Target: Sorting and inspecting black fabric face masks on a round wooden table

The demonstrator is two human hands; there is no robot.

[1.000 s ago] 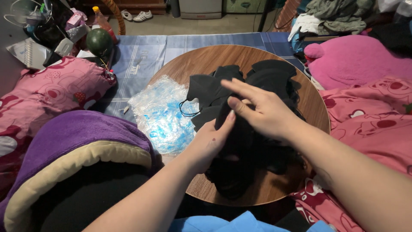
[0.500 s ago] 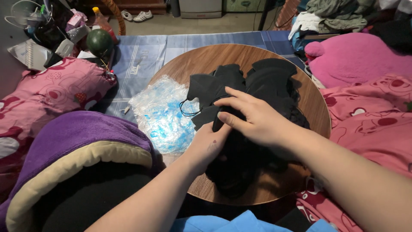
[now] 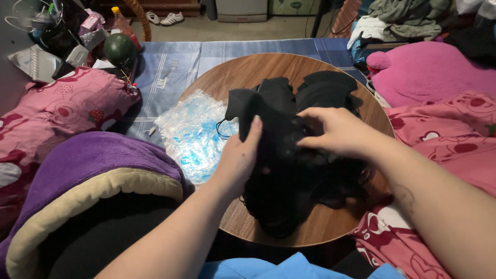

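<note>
Hands have closed in since a moment ago: the right hand (image 3: 338,132), flat and open before, now pinches the black cloth (image 3: 289,155) on the round worktop (image 3: 243,72), while the left hand (image 3: 240,160) presses its near left edge, beside the plastic bag (image 3: 194,134).

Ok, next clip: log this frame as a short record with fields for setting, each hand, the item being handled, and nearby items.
setting: round wooden table on a blue striped mat, seen from above
left hand: flat against the left side of the black fabric pile
right hand: fingers curled, pinching the fabric from the top
item handled: dark, crumpled cloth pieces, heaped on the table
nearby: clear plastic bag with blue print, purple cushion, pink bedding
</note>
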